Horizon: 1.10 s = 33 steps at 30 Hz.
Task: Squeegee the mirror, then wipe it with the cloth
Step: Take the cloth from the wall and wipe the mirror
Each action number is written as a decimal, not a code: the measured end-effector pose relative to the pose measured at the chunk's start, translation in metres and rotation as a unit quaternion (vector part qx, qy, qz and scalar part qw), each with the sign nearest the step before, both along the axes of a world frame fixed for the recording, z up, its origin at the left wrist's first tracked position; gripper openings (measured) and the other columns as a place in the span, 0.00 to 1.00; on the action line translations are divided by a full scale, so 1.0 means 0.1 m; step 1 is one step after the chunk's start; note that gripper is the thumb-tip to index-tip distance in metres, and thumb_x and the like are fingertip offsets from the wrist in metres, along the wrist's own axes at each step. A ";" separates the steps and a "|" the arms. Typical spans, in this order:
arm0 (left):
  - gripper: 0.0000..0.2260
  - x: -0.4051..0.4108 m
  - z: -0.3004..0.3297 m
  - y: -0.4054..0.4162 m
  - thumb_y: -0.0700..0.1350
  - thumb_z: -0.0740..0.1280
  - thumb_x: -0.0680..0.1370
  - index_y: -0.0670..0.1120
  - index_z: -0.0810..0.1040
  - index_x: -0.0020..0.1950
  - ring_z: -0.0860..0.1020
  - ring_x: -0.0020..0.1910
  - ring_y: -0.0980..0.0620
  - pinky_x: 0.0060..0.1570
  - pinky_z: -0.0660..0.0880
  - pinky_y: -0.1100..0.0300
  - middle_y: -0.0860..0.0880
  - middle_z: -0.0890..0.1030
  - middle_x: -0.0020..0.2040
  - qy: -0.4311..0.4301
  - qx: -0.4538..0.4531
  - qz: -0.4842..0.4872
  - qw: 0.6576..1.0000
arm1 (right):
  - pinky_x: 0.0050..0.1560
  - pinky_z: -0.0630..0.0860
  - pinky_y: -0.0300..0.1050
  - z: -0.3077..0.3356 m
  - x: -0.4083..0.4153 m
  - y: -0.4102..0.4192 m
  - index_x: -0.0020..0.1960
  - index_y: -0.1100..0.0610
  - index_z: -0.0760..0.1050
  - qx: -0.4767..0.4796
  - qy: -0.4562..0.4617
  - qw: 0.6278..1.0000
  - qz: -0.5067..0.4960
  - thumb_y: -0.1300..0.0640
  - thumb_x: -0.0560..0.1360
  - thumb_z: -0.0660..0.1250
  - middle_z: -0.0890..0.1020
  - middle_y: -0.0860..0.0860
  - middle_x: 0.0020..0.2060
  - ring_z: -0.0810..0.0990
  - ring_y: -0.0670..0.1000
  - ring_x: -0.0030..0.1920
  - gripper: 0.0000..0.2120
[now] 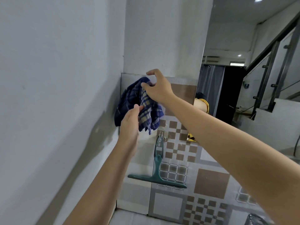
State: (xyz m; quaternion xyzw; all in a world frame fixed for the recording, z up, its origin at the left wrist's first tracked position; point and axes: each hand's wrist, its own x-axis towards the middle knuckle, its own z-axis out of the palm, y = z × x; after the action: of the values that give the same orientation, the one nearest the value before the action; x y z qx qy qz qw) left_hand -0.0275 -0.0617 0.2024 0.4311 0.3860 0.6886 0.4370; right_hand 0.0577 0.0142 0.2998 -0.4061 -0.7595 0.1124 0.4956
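Mirror glass [243,70], a tall frameless panel, fills the right side of my view, fixed to the wall and reflecting a stair rail, a dark doorway and ceiling lights. Left of it rises a plain white painted wall [56,78] with a grey band along its lower part. Below and between these, a wall of grey and brown patterned tiles [211,184] runs down toward the floor. A green plastic squeegee [156,172] hangs upright against those tiles from a small hook, its long blade at the bottom lying crosswise, well apart from both of my hands. Above the squeegee, in front of the tiled wall's top edge and left of the mirror, hangs a crumpled blue checked cloth [141,104] with pale yellow squares. My right hand [158,88] pinches the cloth's upper edge between thumb and curled fingers. My left hand [129,122] reaches up from below, its fingers straight and together, the tips touching the cloth's lower folds.
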 end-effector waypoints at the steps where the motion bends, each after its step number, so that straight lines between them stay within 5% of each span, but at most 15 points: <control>1: 0.13 0.01 0.01 -0.02 0.58 0.56 0.79 0.58 0.79 0.53 0.76 0.59 0.51 0.58 0.64 0.50 0.49 0.80 0.59 -0.006 0.004 -0.018 1.000 | 0.36 0.70 0.38 0.05 -0.01 0.01 0.62 0.51 0.71 -0.001 -0.008 1.000 -0.002 0.55 0.75 0.67 0.75 0.44 0.39 0.73 0.44 0.35 0.16; 5: 0.13 0.01 0.03 -0.09 0.56 0.56 0.80 0.56 0.78 0.56 0.77 0.60 0.48 0.65 0.61 0.45 0.47 0.81 0.56 -0.060 0.031 -0.112 0.991 | 0.28 0.71 0.33 0.24 0.00 -0.02 0.53 0.52 0.80 -0.015 -0.007 1.000 0.006 0.63 0.73 0.68 0.74 0.42 0.36 0.74 0.43 0.32 0.10; 9: 0.17 0.00 0.10 -0.14 0.57 0.56 0.79 0.57 0.73 0.66 0.73 0.65 0.47 0.69 0.56 0.36 0.52 0.78 0.62 -0.121 0.070 -0.193 0.971 | 0.45 0.81 0.45 0.34 0.10 -0.13 0.47 0.51 0.82 -0.042 0.082 0.994 0.063 0.65 0.74 0.68 0.81 0.52 0.40 0.80 0.51 0.39 0.10; 13: 0.18 0.02 0.21 -0.26 0.59 0.56 0.78 0.58 0.75 0.65 0.72 0.66 0.40 0.68 0.51 0.30 0.48 0.78 0.64 -0.162 0.101 -0.254 0.948 | 0.43 0.82 0.45 0.42 0.23 -0.42 0.49 0.52 0.82 -0.083 0.134 0.978 0.138 0.66 0.75 0.66 0.82 0.57 0.42 0.80 0.53 0.39 0.12; 19: 0.26 0.17 0.28 -0.47 0.61 0.59 0.75 0.52 0.71 0.70 0.74 0.65 0.40 0.71 0.58 0.36 0.44 0.77 0.66 -0.196 0.131 -0.361 0.902 | 0.50 0.80 0.49 0.36 0.58 -0.84 0.51 0.53 0.81 -0.153 0.152 0.955 0.203 0.66 0.78 0.62 0.81 0.60 0.47 0.80 0.56 0.45 0.12; 23: 0.29 0.26 0.30 -0.65 0.63 0.60 0.74 0.46 0.72 0.68 0.77 0.62 0.40 0.68 0.64 0.39 0.41 0.79 0.63 -0.177 0.099 -0.336 0.920 | 0.47 0.81 0.46 0.21 0.91 -1.05 0.48 0.53 0.81 -0.189 0.151 0.955 0.174 0.67 0.78 0.62 0.83 0.57 0.48 0.81 0.55 0.46 0.12; 27: 0.25 0.37 0.37 -0.85 0.60 0.59 0.77 0.44 0.76 0.63 0.81 0.56 0.42 0.52 0.78 0.45 0.42 0.82 0.57 -0.130 0.062 -0.274 0.951 | 0.41 0.81 0.41 0.04 1.27 -1.26 0.48 0.54 0.81 -0.220 0.148 0.951 0.157 0.66 0.78 0.64 0.83 0.51 0.46 0.83 0.50 0.43 0.10; 31: 0.12 0.54 0.42 -0.98 0.48 0.65 0.77 0.43 0.80 0.56 0.83 0.48 0.46 0.43 0.80 0.52 0.44 0.84 0.49 -0.019 0.035 -0.216 0.976 | 0.52 0.81 0.54 -0.12 1.58 -1.35 0.47 0.48 0.84 -0.211 0.100 0.967 0.104 0.57 0.74 0.72 0.79 0.47 0.55 0.82 0.52 0.53 0.05; 33: 0.09 0.62 0.42 -1.00 0.43 0.68 0.76 0.43 0.82 0.54 0.83 0.47 0.48 0.44 0.80 0.54 0.45 0.84 0.47 0.055 0.057 -0.137 0.987 | 0.53 0.81 0.57 -0.17 1.68 -1.45 0.47 0.44 0.84 -0.193 0.062 0.977 0.061 0.46 0.65 0.77 0.77 0.48 0.60 0.81 0.54 0.56 0.11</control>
State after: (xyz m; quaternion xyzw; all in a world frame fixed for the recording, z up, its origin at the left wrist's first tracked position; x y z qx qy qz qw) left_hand 0.0346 -0.1615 0.2445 0.5409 0.3070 0.6186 0.4801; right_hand 0.2259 -0.1309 0.2826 -0.4395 -0.7148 0.3120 0.4456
